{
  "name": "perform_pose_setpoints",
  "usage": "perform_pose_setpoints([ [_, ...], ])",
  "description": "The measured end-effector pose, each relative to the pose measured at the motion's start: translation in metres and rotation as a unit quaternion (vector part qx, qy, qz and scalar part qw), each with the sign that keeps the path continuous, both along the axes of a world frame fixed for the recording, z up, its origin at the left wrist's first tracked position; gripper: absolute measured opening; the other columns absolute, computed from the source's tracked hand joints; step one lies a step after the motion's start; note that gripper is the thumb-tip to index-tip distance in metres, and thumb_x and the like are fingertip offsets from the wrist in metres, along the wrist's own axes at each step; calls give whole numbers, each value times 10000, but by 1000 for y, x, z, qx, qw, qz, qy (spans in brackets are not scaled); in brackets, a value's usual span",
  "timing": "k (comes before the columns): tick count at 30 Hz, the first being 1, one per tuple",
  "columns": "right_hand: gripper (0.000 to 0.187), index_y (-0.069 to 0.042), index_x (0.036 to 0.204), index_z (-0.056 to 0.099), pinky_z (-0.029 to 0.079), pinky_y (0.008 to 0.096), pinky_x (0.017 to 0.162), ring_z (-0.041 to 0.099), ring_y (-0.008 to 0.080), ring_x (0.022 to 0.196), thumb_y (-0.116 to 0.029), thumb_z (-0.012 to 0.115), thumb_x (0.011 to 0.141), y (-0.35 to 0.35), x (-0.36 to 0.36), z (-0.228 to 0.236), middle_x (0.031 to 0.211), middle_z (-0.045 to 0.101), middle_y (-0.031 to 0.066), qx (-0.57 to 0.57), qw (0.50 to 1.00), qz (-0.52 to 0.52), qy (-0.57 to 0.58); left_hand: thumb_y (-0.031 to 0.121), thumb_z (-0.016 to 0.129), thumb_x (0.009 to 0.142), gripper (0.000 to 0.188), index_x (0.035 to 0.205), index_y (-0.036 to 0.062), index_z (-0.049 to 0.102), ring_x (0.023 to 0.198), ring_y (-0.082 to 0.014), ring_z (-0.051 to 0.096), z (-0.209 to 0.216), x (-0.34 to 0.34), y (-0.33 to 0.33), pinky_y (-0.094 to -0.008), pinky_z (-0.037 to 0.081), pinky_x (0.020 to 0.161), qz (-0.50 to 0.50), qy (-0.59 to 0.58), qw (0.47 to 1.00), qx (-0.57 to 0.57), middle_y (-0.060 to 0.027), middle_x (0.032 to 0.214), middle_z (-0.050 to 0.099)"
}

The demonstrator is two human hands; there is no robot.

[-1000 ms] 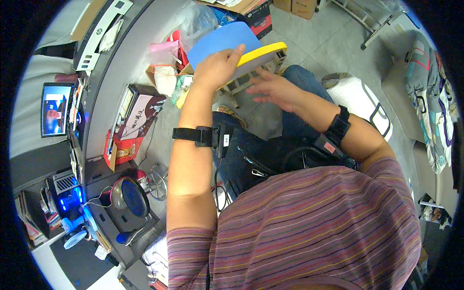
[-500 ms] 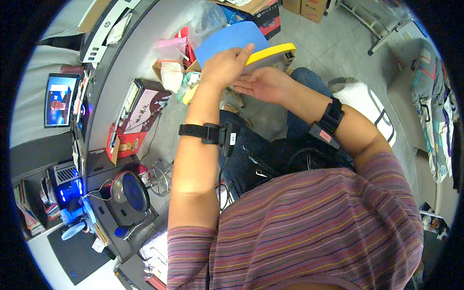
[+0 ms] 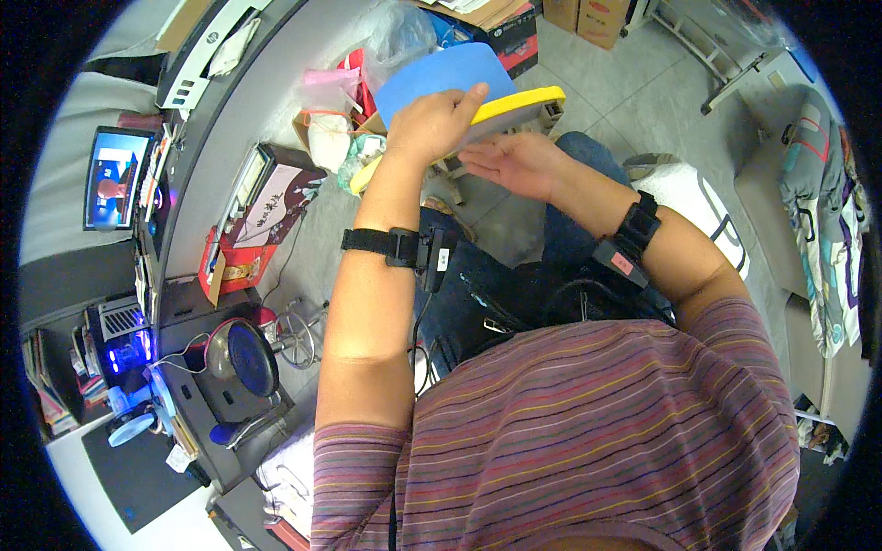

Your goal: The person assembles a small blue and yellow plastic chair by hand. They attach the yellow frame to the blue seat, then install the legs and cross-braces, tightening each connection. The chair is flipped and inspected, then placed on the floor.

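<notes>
In front of me is a blue panel (image 3: 450,69) with a thick yellow edge (image 3: 525,99) and a grey face below it. My left hand (image 3: 427,129) lies over the panel's near side, its thumb pointing up beside the yellow edge. The left fingers are mostly hidden, but the hand appears closed on the panel. Just below the yellow edge, my right hand (image 3: 519,163) is turned palm up, its fingers stretched toward my left wrist. Nothing shows in the right palm; whether its fingertips touch the grey face is unclear. Black straps with small boxes circle both forearms.
Plastic bags (image 3: 397,41) and a pink packet (image 3: 331,89) crowd the panel's left. A dark patterned box (image 3: 276,197) and a red box (image 3: 241,266) stand along the partition. Cardboard boxes (image 3: 602,20) are at the back, a white cushion (image 3: 689,202) at right.
My right hand has shifted slightly right and downward. The left hand stays on the panel. The whole view has moved a little.
</notes>
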State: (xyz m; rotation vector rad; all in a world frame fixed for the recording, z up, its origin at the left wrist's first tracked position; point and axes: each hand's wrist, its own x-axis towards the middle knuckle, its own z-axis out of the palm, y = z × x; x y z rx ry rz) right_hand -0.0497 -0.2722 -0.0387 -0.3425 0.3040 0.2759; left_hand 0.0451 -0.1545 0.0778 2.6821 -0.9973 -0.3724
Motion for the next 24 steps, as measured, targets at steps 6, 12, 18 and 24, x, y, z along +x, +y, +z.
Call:
perform_pose_setpoints([
  [6,515,-21,1326,401,431,420,1013,560,293,1139,18,562,838,5,-5,10,1238,538,126,-41,998,-28,39,638,298,945,675,1088,119,705,1038,-374,616,4,-2,3,-449,470,901,10,-7,999,-33,-175,1050,684],
  [12,398,-14,1308,543,485,315,929,619,206,1059,-172,585,945,-10,-47,97,1188,643,123,-397,885,135,-202,519,421,972,541,1091,66,692,968,-270,667,-7,7,16,-365,500,855,29,53,947,-316,-141,989,713],
  [18,369,-83,1237,630,502,304,873,632,177,1057,-282,631,926,-42,-10,141,1119,689,91,-795,491,-96,-344,296,612,944,307,827,14,651,633,-110,568,-17,-21,62,-281,474,619,155,-50,789,-592,-33,671,615],
  [24,637,-115,1189,649,510,415,885,649,342,1012,-607,665,785,-30,31,124,1069,686,163,-869,322,111,-358,396,643,886,303,834,100,685,664,-292,645,-69,-69,93,-393,499,622,55,81,957,-272,-113,704,655],
])
